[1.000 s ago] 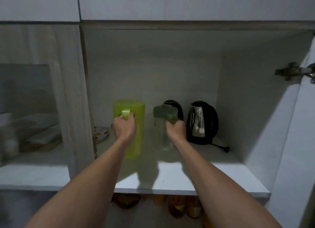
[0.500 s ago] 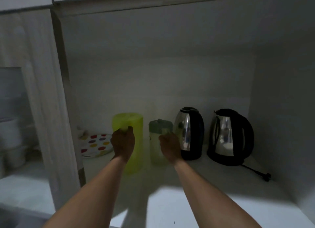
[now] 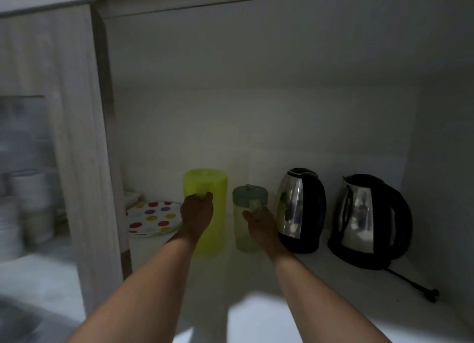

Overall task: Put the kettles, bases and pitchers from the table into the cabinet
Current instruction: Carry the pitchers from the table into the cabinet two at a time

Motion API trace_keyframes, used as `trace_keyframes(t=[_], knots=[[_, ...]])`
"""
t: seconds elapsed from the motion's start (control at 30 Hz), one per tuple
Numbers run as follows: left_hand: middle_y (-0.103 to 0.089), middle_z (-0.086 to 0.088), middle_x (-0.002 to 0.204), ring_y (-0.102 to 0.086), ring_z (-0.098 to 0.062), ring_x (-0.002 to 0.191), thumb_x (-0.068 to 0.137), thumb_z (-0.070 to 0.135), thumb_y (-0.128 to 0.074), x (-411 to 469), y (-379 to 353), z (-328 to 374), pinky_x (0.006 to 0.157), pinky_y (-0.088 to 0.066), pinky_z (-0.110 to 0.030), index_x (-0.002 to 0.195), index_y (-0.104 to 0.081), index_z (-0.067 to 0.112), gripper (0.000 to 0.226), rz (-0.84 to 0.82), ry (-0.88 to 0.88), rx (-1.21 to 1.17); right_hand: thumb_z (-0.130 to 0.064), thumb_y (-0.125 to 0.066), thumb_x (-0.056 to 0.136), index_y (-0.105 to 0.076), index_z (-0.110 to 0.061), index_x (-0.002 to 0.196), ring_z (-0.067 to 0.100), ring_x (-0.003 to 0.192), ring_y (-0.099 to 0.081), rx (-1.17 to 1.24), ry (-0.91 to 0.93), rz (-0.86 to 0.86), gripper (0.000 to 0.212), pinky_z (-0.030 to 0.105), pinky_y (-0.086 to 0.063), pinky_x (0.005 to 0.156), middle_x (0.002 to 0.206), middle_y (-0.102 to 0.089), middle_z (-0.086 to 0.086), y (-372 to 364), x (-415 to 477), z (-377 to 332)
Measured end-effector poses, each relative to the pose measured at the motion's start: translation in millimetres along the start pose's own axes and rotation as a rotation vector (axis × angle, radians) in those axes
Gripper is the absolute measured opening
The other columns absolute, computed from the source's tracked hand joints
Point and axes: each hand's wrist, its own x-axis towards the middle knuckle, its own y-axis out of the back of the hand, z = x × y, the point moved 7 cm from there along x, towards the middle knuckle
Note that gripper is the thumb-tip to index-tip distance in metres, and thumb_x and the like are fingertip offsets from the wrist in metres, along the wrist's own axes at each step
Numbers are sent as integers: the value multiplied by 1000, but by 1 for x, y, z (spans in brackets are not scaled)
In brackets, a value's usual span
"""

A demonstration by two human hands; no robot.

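Note:
A tall yellow-green pitcher (image 3: 214,201) stands deep on the cabinet shelf (image 3: 320,304); my left hand (image 3: 197,213) grips its handle. Right beside it is a smaller pale pitcher (image 3: 245,236) with a grey-green lid, and my right hand (image 3: 261,224) grips that one's handle. To the right stand two steel-and-black kettles: the nearer kettle (image 3: 300,209) almost touches my right hand, and the far kettle (image 3: 369,219) sits on a black base with its cord (image 3: 413,283) trailing right.
A polka-dot plate (image 3: 154,218) lies on the shelf to the left of the yellow-green pitcher. A wooden divider (image 3: 100,137) separates this bay from a left compartment with stacked white dishes (image 3: 28,204). The cabinet's right wall (image 3: 446,163) bounds the shelf.
Both hands have carried the pitchers deeper into the cabinet toward the back wall, beside the kettles. The view has moved closer, and the pitchers now seem to rest on the shelf.

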Motion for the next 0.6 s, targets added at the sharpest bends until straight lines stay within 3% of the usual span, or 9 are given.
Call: trace_keyframes(t=[0.17,0.33,0.5,0.6], knots=[[-56,-24,132,-53,-40,122,93,39,-60,-3,6,-2,97,-43,-40,129,-51,-3,56,-26,40,141,-36,-74,88,-47,-8,141,29,122,-59,-68,-70,-52,66,25,-42,84,134,-59,11,11,-17,-11],[-41,-24,141,-39,-45,130,80,52,-72,-18,18,4,103,-37,-49,140,-26,6,89,18,59,216,-44,-74,82,-48,-11,140,30,116,-63,-260,-62,-109,71,35,-54,90,134,-62,10,26,-36,-36],[-42,-19,135,-39,-43,126,80,51,-72,-43,41,33,97,-40,-53,139,-29,12,83,96,4,256,-42,-70,88,-44,-11,142,30,127,-56,-451,-25,-56,66,28,-47,94,140,-56,11,50,-74,-82],[-42,-18,138,-38,-41,129,87,51,-63,-58,48,48,102,-39,-53,144,-28,13,77,-3,-107,345,-34,-67,90,-43,-10,140,32,127,-56,-547,5,-33,60,30,-48,95,140,-55,14,58,-97,-110]])
